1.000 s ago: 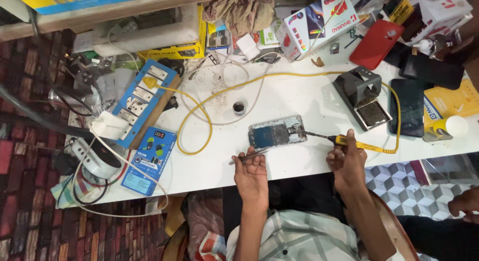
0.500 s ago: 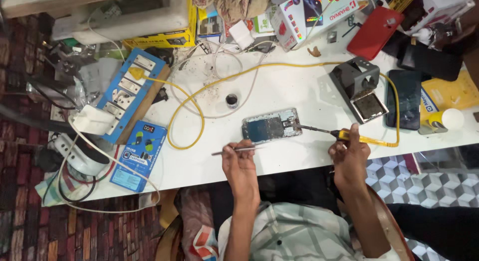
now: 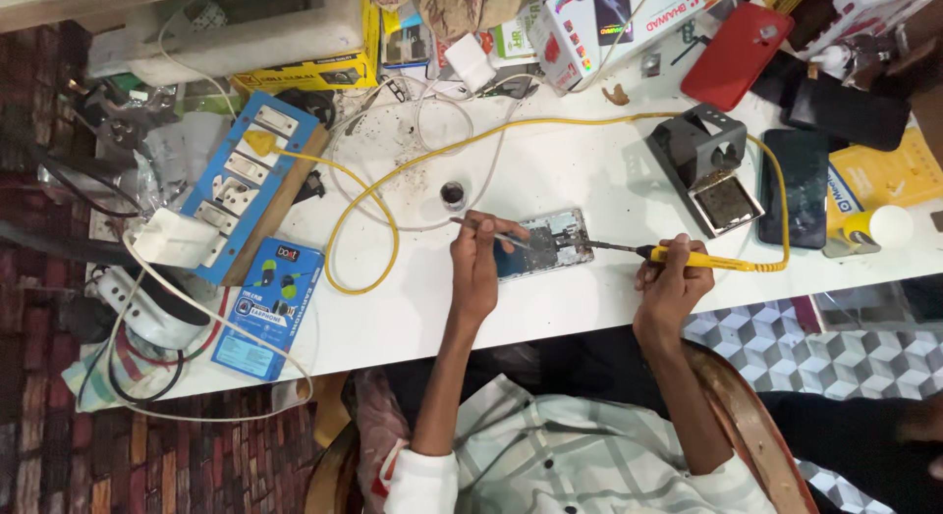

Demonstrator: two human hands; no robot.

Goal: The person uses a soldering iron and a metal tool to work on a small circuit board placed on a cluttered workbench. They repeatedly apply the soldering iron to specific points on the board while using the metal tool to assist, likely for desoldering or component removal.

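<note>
White worktable crowded w/ gear, seen from above; patterned tile floor and brick-red flooring at left edge. Person sits at the near side in a checked shirt, both forearms reaching onto the table.

Opened phone lies flat near the table's front edge, back cover off, circuit board exposed – roughly centre of the view, between the two hands.

Left hand closed around thin tweezers, fingers pinched on the shaft; the tips point toward the phone's left part and seem to reach its board, though actual contact is too small to tell.

Right hand wrapped in a pen-like grip around the yellow soldering iron. Its dark tip points left and meets the phone's right end. Yellow cable runs from the iron's back, loops up past the soldering stand and across the table to the blue switchboard at left.

Other stuff – small dark round pot just above the left hand, black phone right of the stand, red phone case further back, blue product box near the front-left edge, white cable coiled mid-table, yellow-and-white bottle lying at far right. Boxes and clutter fill the far side.
</note>
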